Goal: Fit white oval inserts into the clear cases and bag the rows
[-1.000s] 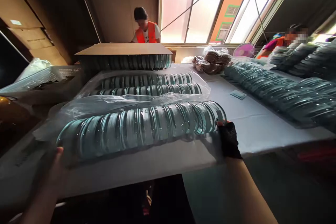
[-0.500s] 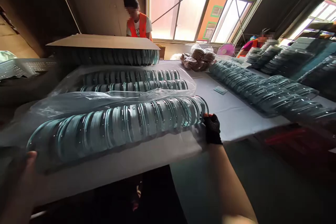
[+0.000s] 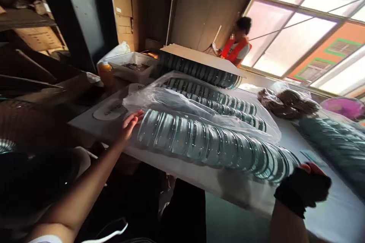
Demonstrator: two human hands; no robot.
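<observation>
A long row of nested round clear glass pieces (image 3: 199, 140), which look like lids, lies on its side along the near part of the table. My bare left hand (image 3: 131, 124) is at the row's left end, fingers stretched out and touching or very near the last glass. At the opposite end, my right hand (image 3: 306, 186) in a black fingerless glove is against or beside the outermost glass. Its fingers are blurred and partly hidden. Just behind the row, clear plastic film (image 3: 171, 100) lies bunched over and around further glass rows (image 3: 216, 100).
Cardboard (image 3: 196, 57) covers another glass row at the back. A white basket (image 3: 134, 62) and an orange bottle (image 3: 105, 74) stand back left. More glass stacks (image 3: 336, 136) and wrapped brown bundles (image 3: 288, 102) are on the right. A person in an orange vest (image 3: 235, 47) stands beyond the table.
The view has swung left, bringing the basket and shelves into sight. Both hands remain at the row's ends, and the left hand now shows clearly.
</observation>
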